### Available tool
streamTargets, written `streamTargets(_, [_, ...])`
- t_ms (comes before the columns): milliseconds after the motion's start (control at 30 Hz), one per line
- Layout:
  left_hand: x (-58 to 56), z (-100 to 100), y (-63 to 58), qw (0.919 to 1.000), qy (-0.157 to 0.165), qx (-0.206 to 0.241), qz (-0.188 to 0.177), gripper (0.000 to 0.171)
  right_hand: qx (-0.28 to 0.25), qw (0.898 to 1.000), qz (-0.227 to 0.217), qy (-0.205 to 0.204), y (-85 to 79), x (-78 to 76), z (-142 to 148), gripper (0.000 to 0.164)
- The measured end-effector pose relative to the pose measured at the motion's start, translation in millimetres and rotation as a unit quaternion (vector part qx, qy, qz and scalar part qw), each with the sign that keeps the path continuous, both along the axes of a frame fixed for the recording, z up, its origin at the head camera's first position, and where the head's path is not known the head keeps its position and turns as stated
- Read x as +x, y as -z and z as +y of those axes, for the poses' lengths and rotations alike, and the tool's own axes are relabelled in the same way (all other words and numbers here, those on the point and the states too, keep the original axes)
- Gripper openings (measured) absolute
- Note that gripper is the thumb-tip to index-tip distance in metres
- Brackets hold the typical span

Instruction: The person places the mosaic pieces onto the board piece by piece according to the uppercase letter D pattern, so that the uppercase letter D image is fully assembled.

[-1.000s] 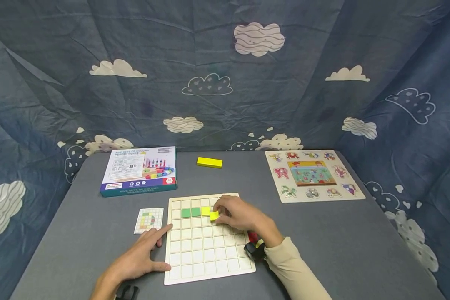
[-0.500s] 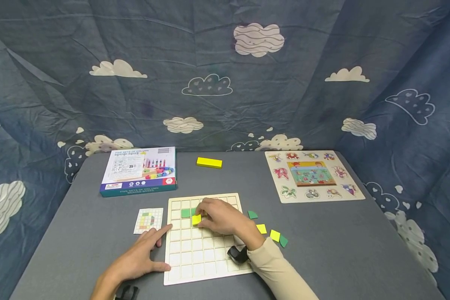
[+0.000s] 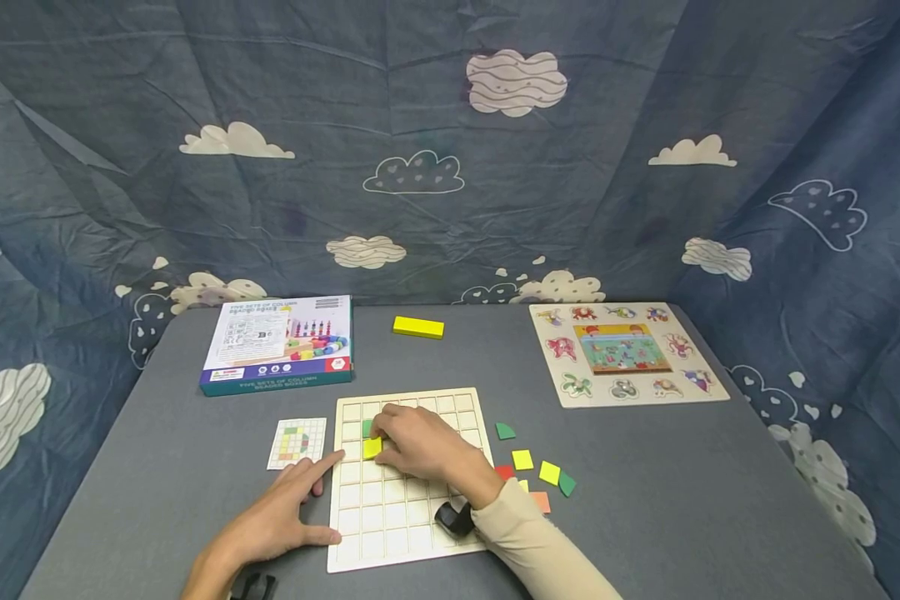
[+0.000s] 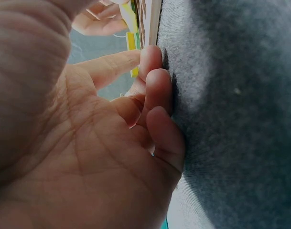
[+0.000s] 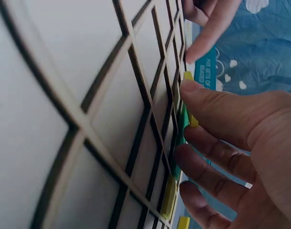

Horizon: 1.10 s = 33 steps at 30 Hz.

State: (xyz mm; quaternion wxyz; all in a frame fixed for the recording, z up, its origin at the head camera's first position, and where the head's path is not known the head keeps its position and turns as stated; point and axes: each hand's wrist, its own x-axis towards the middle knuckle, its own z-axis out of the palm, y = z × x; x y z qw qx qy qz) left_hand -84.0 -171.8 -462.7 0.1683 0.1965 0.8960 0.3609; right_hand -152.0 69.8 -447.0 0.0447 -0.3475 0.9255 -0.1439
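Note:
A wooden grid board (image 3: 384, 546) lies on the grey table. My right hand (image 3: 429, 446) pinches a yellow square tile (image 3: 372, 449) between thumb and fingers, over the second column from the left. Just behind it a green tile (image 3: 367, 428) shows in its cell, partly covered by the hand. In the right wrist view, another yellow tile (image 5: 169, 198) sits in the board below the fingers. My left hand (image 3: 273, 512) rests at the board's left edge, with index fingertip and thumb touching it and the other fingers bent loosely on the table.
Left of the board lies a pattern card (image 3: 297, 442). Loose yellow (image 3: 550, 472), green (image 3: 505, 430), red and orange tiles lie to the right, some behind the right forearm. Further back are a boxed game (image 3: 277, 343), a yellow block (image 3: 418, 327) and a picture puzzle (image 3: 630, 354).
My right hand has carried the yellow tile leftward across the board and slightly nearer. The loose tiles on the right have come into view from behind the arm. My left hand stays put.

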Motion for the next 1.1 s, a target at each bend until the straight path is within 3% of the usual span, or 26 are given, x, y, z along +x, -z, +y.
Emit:
streamTargets(333, [-0.6,0.4,0.2,1.0,0.001,0.0,-0.004,0.098,0.017,0.999,0.031,-0.006,2.5,-2.3,-3.5,0.022])
streamTargets(1100, [-0.5,-0.8,0.4,1.0,0.001,0.004,-0.001,0.098,0.037,0.999,0.019,-0.016,-2.4,-2.3,-1.5,0.025])
